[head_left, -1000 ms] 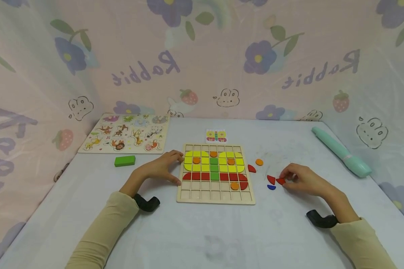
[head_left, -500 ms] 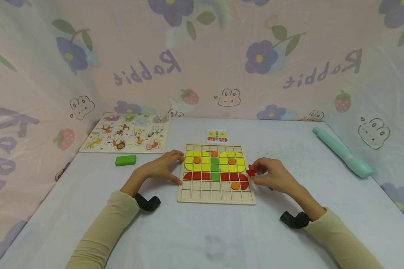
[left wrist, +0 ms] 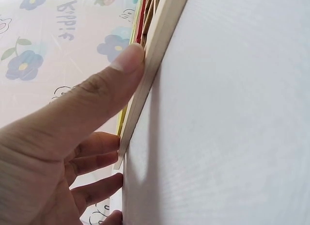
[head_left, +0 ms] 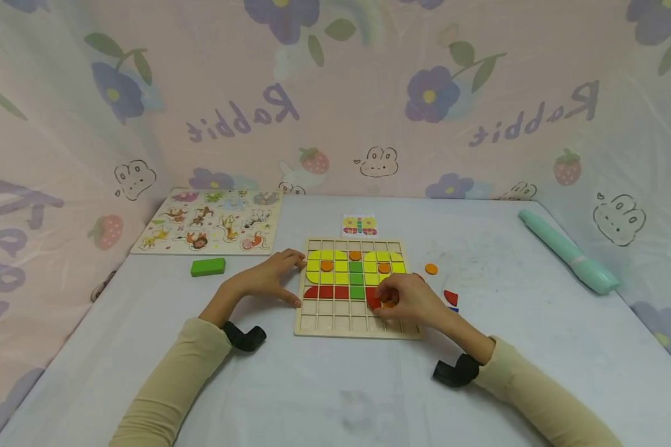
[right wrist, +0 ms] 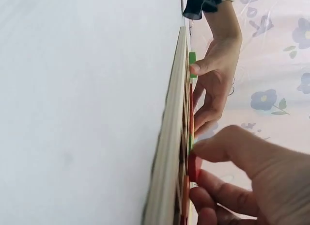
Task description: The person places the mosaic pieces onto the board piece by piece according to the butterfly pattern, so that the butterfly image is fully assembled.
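Observation:
A wooden grid board (head_left: pixel 324 326) lies mid-table, with yellow, red, green and orange pieces forming a butterfly pattern. My left hand (head_left: pixel 264 276) rests thumb and fingertips against its left edge; in the left wrist view the thumb (left wrist: pixel 128 60) touches the rim. My right hand (head_left: pixel 410 298) pinches a red quarter-round piece (head_left: pixel 372 302) between thumb and fingers, low over the board below the red row. The right wrist view shows this red piece (right wrist: pixel 194 168) at the grid. Part of the board's lower right is hidden behind the right hand.
Right of the board lie an orange disc (head_left: pixel 431 269), a red quarter piece (head_left: pixel 450 298) and a partly covered blue piece (head_left: pixel 453 308). A butterfly pattern card (head_left: pixel 360 225) is behind it. An animal puzzle (head_left: pixel 218 226), a green block (head_left: pixel 208 267) and a mint-coloured wand-like object (head_left: pixel 570 253) lie farther out.
My right hand has picked up a red quarter-round piece from the table on the right and carried it left over the board. The left hand has stayed at the board's edge.

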`<action>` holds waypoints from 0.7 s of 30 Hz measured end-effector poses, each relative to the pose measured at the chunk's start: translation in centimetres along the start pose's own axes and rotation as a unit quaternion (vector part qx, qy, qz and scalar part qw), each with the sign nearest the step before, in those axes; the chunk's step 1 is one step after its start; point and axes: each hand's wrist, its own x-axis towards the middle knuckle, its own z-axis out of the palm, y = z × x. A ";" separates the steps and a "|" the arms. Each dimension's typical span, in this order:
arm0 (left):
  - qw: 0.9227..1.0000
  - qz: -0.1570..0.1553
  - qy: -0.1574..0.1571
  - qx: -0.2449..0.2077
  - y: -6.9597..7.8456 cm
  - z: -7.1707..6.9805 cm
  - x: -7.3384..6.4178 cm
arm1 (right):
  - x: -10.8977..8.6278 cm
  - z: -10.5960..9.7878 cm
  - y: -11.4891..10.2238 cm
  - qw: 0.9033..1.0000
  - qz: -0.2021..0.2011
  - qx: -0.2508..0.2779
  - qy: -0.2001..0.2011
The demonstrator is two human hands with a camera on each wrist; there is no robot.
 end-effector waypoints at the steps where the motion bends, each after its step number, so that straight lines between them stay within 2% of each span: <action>1: 1.000 0.000 0.000 -0.001 0.0 0.0 0.0 | 0.0 0.1 0.0 1.000 0.000 -0.008 0.001; 6: 1.000 -0.001 -0.001 -0.002 0.1 0.0 0.0 | 0.0 0.2 -0.2 0.999 0.005 -0.047 0.005; 15: 1.000 -0.001 -0.003 0.001 0.3 -0.2 -0.1 | 0.1 0.3 0.4 0.998 -0.053 -0.010 -0.010; 21: 1.000 0.002 -0.001 0.004 0.3 -0.2 -0.1 | 0.1 0.4 0.5 0.998 -0.054 -0.002 -0.013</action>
